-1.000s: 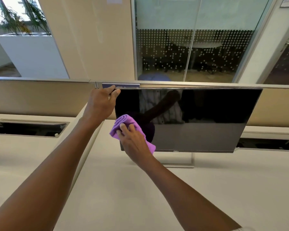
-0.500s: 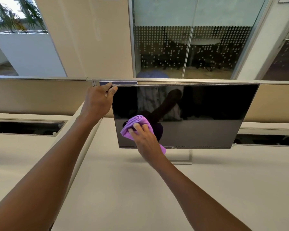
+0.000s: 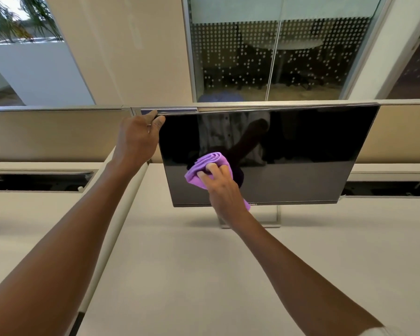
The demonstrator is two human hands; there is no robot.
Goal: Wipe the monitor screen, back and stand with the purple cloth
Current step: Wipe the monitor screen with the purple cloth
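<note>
Fingers of the right hand (image 3: 224, 190) curl over the bunched purple cloth (image 3: 207, 169), pressing it against the monitor (image 3: 301, 151) screen's lower left (bezel lettering partly hidden, ending "ELL"). The left hand (image 3: 137, 139) grips the monitor's top left corner.

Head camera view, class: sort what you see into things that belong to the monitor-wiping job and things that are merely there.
Belongs to the job:
monitor
purple cloth, pressed on the screen
right hand, holding the cloth
left hand, gripping the monitor's top left corner
stand

Merely there:
desk
partition panel
glass wall
white planter
</note>
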